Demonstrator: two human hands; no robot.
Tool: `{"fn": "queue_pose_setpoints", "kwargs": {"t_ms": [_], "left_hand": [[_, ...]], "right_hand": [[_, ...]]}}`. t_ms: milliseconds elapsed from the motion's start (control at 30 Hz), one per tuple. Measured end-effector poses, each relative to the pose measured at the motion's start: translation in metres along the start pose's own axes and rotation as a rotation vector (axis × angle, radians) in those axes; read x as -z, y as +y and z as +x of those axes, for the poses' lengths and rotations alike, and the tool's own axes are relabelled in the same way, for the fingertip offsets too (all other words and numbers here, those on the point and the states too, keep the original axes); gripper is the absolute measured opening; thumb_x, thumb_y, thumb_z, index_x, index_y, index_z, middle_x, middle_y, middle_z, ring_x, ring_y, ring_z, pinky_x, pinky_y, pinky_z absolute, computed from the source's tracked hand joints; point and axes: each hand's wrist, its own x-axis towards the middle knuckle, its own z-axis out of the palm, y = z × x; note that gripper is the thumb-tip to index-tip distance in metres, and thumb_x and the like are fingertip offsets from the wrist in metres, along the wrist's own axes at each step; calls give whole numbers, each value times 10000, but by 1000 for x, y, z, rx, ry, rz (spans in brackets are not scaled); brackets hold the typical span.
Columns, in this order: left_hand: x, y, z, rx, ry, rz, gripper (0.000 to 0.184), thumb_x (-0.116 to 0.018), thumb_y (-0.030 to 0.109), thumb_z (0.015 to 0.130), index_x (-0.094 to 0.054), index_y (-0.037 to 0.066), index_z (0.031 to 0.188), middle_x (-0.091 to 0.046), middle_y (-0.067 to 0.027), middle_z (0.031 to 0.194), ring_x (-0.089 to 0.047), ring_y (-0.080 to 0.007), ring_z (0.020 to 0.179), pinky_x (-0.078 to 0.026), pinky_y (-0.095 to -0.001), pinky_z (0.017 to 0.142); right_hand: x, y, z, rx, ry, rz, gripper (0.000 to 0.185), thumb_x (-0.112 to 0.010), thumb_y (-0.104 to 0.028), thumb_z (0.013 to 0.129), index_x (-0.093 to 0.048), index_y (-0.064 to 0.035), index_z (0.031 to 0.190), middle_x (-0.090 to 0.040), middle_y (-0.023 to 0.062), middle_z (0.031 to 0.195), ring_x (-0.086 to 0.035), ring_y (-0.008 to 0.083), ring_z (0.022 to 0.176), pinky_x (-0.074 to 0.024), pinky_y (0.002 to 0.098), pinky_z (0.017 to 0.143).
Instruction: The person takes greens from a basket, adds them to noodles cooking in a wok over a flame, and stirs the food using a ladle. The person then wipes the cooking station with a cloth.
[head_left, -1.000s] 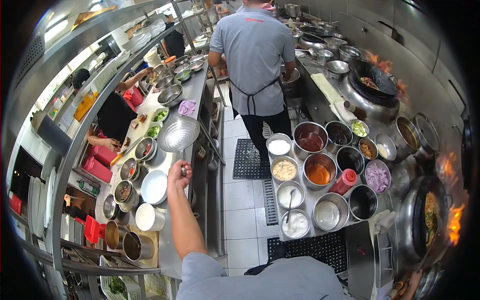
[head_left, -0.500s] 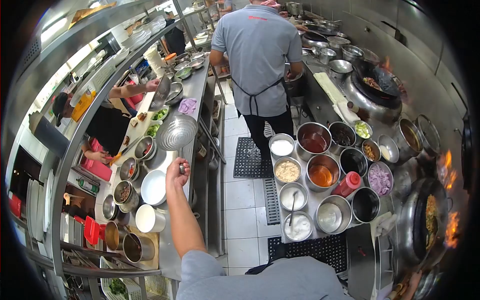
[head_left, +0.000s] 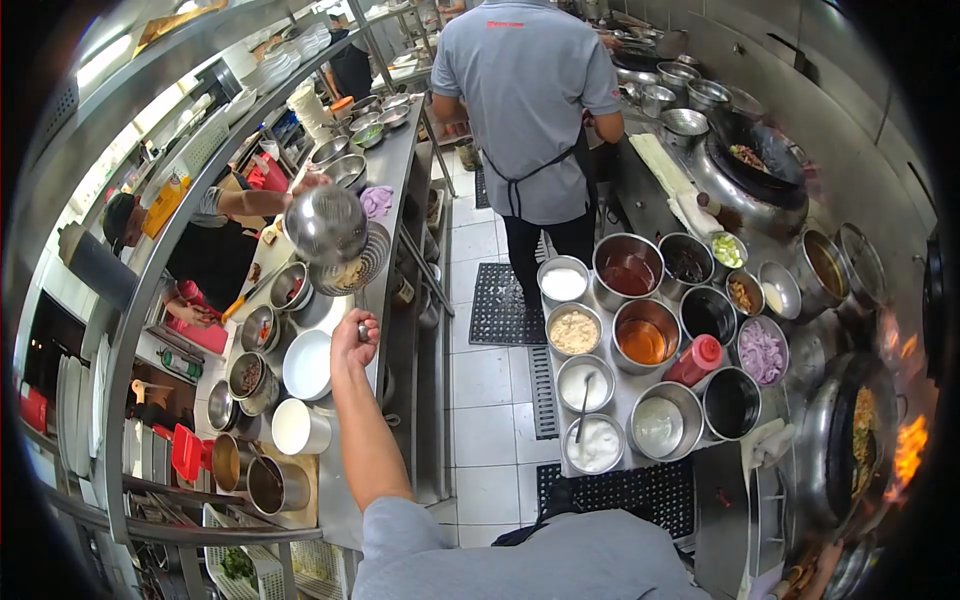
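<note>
My left hand (head_left: pixel 355 340) is closed around the handle of a perforated metal strainer (head_left: pixel 375 252), held out over the steel counter on the left. A co-worker's hand (head_left: pixel 310 184) tips a metal bowl (head_left: pixel 326 224) over the strainer, and pale food pieces (head_left: pixel 345 276) lie under its rim. The bowl covers part of the strainer. At the lower right edge my right hand (head_left: pixel 824 568) is beside a wok (head_left: pixel 835 455) holding yellowish food (head_left: pixel 862 430). Its fingers are too dark and distorted to make out.
Flames (head_left: pixel 910 452) rise beside the wok. A person in a grey shirt (head_left: pixel 530 120) stands ahead in the aisle. Several metal pots (head_left: pixel 628 275) and a red squeeze bottle (head_left: pixel 694 362) crowd the right counter. A white bowl (head_left: pixel 307 366) sits below my left wrist.
The co-worker's bowl has swung over the strainer and tipped, and pale food now shows in it. My left hand has barely moved. The person ahead has shifted slightly right.
</note>
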Motion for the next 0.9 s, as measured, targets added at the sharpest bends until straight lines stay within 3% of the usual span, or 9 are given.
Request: {"fn": "queue_pose_setpoints", "kwargs": {"t_ms": [200,300,367,400,467,500,533,633,900], "left_hand": [[-5,-11,-41,-40,8,80,59,-534,39,864,-520,0,822,-535,-63,721,-488,-118,538,-378,-241,427],[-18,-25,-86,-70,9,240,49,-528,47,879,-513,3,866,-543,-73,761,-497,-126,568,-383,-247,438],[-35,-42,-134,-112,-43,290,73,-537,69,895,-508,16,936,-557,-77,798,-508,-132,602,-386,-254,448],[-44,-51,-159,-109,-39,313,97,-553,97,907,-510,45,977,-584,-66,817,-510,-120,614,-393,-246,459],[-87,-82,-226,-155,75,365,219,-583,124,907,-526,63,1109,-622,-42,854,-507,-78,622,-397,-196,472],[-82,-91,-234,-59,-66,364,304,-595,106,892,-514,65,1182,-604,-30,826,-500,-74,584,-374,-178,434],[-99,-109,-253,-74,-90,410,318,-599,81,873,-519,56,1180,-574,-20,795,-475,-71,531,-338,-177,385],[-173,-169,-337,-72,-414,567,386,-577,86,849,-515,33,1226,-565,-33,814,-413,-50,496,-321,-158,383],[-363,-360,-430,274,-988,745,528,-600,44,809,-468,-5,1318,-543,-44,789,-433,-81,470,-296,-198,356]], "right_hand": [[2,-35,-34,-82,-31,-74,411,-512,-97,890,-489,24,1282,-587,109,929,-537,184,634,-439,311,542],[23,36,18,88,-115,-164,389,-553,-181,944,-521,17,1278,-609,100,988,-566,162,711,-461,300,595],[23,-30,-50,-177,-163,-3,386,-552,-209,959,-534,9,1278,-619,81,1007,-587,156,795,-480,295,661],[29,29,-31,-63,-99,149,364,-559,-200,950,-554,-11,1261,-619,55,976,-590,142,789,-488,298,649],[25,-6,-80,-85,-111,313,352,-560,-174,938,-559,-46,1266,-610,35,941,-579,114,791,-492,304,634],[26,-79,-124,-94,-142,275,335,-556,-162,927,-568,-44,1240,-619,50,962,-580,112,833,-498,296,653],[32,-56,-115,-28,-61,223,264,-551,-100,895,-555,-94,1159,-538,-7,721,-493,85,532,-403,260,454],[56,-100,-127,-136,-7,22,266,-586,-112,883,-551,-9,1126,-574,75,888,-563,205,800,-472,360,758],[130,-87,-122,95,118,-178,407,-642,-107,873,-521,-65,1259,-632,165,931,-620,290,826,-484,384,762]]}}
